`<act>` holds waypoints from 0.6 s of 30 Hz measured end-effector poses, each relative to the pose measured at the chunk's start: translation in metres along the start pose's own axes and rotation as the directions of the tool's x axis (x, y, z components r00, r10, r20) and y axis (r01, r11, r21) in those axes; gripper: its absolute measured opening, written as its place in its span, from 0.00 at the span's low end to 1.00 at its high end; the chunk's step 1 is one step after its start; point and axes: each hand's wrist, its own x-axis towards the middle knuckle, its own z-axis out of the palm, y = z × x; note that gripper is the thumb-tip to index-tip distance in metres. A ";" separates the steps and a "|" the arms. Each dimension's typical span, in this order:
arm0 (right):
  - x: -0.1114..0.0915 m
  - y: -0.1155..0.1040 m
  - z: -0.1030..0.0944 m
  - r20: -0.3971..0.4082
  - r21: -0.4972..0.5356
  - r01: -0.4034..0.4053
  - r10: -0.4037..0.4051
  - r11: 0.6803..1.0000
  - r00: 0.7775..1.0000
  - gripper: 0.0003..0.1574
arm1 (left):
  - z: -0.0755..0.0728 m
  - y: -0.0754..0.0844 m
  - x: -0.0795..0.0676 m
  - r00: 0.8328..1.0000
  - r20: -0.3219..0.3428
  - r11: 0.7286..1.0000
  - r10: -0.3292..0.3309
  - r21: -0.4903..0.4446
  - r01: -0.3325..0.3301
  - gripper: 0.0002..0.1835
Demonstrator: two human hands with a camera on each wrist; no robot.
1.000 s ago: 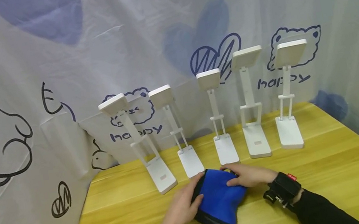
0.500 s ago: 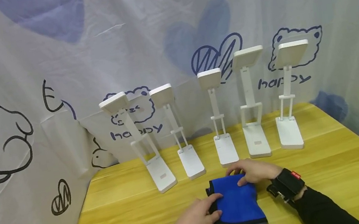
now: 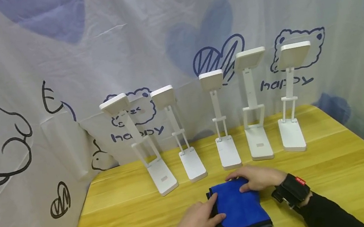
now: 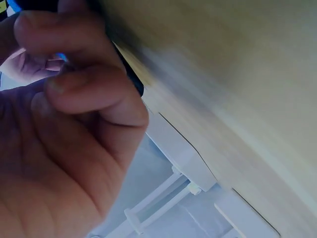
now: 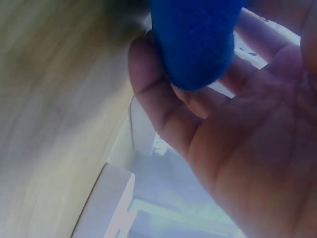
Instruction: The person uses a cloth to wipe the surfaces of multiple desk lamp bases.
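A folded blue cloth (image 3: 238, 208) with black edging lies at the front middle of the wooden table. My left hand (image 3: 196, 221) grips its left edge, thumb and index finger over the top; in the left wrist view the fingers (image 4: 84, 89) of that hand curl at the cloth's dark border. At the far right corner my right hand (image 3: 260, 176) holds the fold. The right wrist view shows the rounded blue fold of the cloth (image 5: 195, 47) between thumb and curled fingers (image 5: 163, 106). Black edges of several layers show along the near side.
Several white desk lamps stand in a row behind the cloth, among them the leftmost lamp (image 3: 162, 176), the middle lamp (image 3: 229, 153) and the rightmost lamp (image 3: 292, 135). A printed white curtain (image 3: 141, 36) hangs behind the table (image 3: 119, 214).
The cloth has turned from slanted to nearly square and come a little nearer. Both hands moved with it, slightly right; the left hand's grip shifted down its left edge. The lamps stay put.
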 end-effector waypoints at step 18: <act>-0.059 -0.002 -0.004 -0.371 -0.306 -0.114 -0.008 0.945 0.928 0.35 | -0.028 -0.007 -0.017 0.883 -0.470 0.990 0.012 0.131 0.056 0.30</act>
